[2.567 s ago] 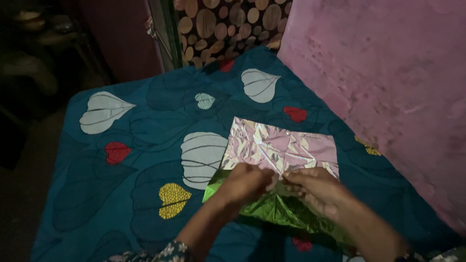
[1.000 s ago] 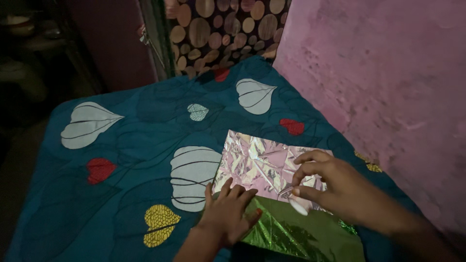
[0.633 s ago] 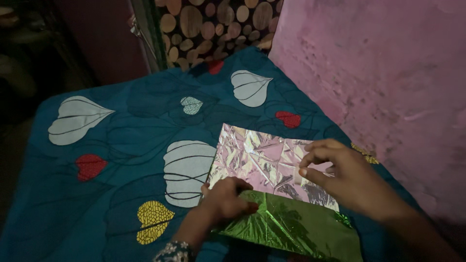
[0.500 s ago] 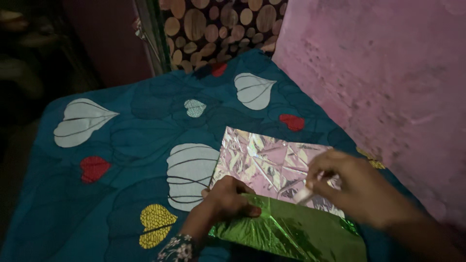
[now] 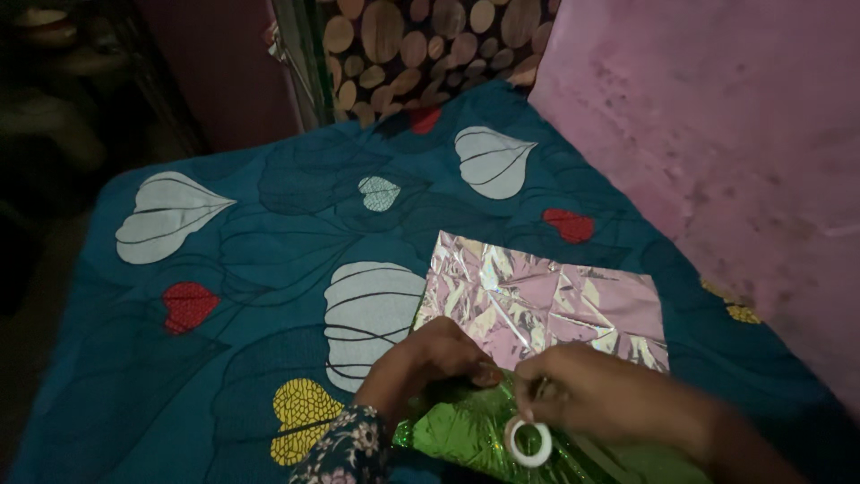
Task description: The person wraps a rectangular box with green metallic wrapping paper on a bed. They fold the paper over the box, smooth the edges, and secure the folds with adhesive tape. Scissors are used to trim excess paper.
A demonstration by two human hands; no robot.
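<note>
A crinkled sheet of shiny foil paper lies on the bed, silver-pink (image 5: pixel 555 300) on its far part and green (image 5: pixel 466 430) on the near folded part. My left hand (image 5: pixel 425 363) presses on the fold line where green meets silver. My right hand (image 5: pixel 596 403) is closed just right of it, over the green flap. A small white ring, a roll of tape (image 5: pixel 528 444), hangs under its fingers.
The bed is covered by a teal cloth (image 5: pixel 242 269) with white, red and yellow heart shapes. A pink wall (image 5: pixel 717 134) runs along the right side. A brown spotted curtain (image 5: pixel 412 45) hangs at the far end. The left edge drops into darkness.
My right hand came down from the silver part to the green flap beside my left hand, and the tape roll now shows below it. My left hand stays on the fold.
</note>
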